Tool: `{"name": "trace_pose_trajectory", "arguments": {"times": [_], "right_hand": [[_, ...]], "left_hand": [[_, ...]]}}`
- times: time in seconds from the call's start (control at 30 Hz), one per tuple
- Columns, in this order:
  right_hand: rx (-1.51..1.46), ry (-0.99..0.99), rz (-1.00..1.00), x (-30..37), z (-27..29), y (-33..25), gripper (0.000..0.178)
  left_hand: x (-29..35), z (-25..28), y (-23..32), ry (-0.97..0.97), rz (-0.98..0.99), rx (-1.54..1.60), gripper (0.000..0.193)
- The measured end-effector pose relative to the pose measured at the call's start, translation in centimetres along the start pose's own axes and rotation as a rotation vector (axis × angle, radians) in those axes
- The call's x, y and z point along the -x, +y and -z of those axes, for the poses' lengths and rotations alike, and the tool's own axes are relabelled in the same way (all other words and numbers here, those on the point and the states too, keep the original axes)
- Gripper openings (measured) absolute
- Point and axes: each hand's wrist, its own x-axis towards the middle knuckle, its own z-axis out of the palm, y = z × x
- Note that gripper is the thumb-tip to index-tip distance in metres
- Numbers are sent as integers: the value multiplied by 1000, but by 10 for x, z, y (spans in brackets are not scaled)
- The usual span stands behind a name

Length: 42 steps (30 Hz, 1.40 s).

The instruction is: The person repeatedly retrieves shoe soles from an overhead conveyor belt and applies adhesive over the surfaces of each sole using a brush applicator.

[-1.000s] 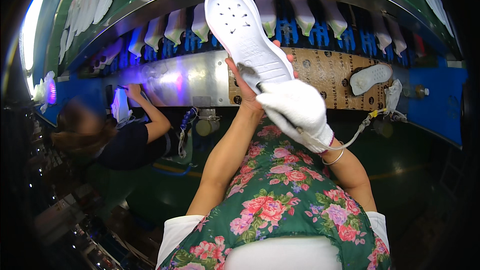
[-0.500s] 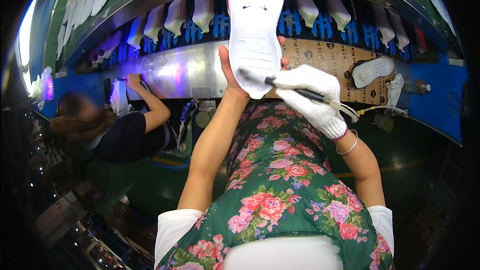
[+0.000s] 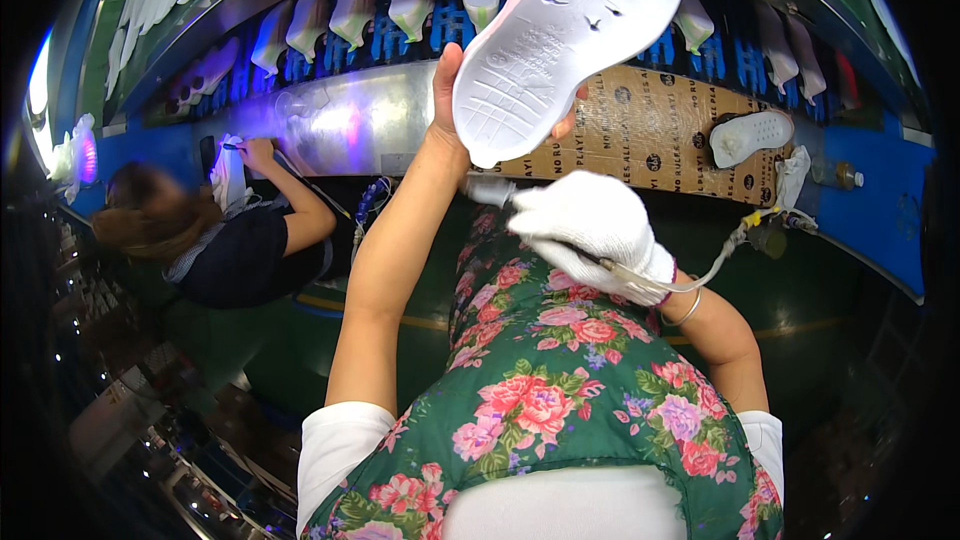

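A smooth white molded shoe sole (image 3: 545,60), dotted with dark-rimmed holes at its broad forefoot and scored with a curved grid at the heel, tilts above a workbench in the bare left hand (image 3: 449,105), whose thumb presses one edge while fingertips show at the other. The right hand (image 3: 592,230), in a white knit glove, closes around a slim brush (image 3: 492,191) with a flexible pale hose (image 3: 718,262) at its rear. The bristles are blurred, just beside the left wrist and apart from the sole.

Half a second earlier, the sole stood nearly upright with the brush against its heel; now its forefoot leans to the upper right.

Dark block lettering and round emblems repeat across brown cardboard (image 3: 640,125) on the shiny metal bench (image 3: 365,130); small raised marks on the sole are too fine to read. A white foot-shaped piece (image 3: 752,137) lies on the cardboard, near a crumpled white cloth (image 3: 792,178). At left, a co-worker (image 3: 245,255) in dark clothing handles a white item (image 3: 228,175).
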Motion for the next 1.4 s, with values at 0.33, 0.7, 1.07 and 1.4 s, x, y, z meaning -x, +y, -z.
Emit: {"name": "trace_pose_trajectory", "arguments": {"times": [0.33, 0.7, 1.07, 1.4], "right_hand": [[257, 60, 141, -4, -4, 8, 45], [-548, 62, -542, -3, 14, 0, 18], [430, 337, 35, -48, 62, 32, 21], [-756, 671, -597, 1, 64, 27, 19]], "left_hand": [[4, 1, 14, 40, 87, -80, 93], [7, 2, 11, 167, 34, -241, 98], [47, -1, -41, 303, -54, -182, 87], [38, -60, 50, -67, -113, -345, 120]]}}
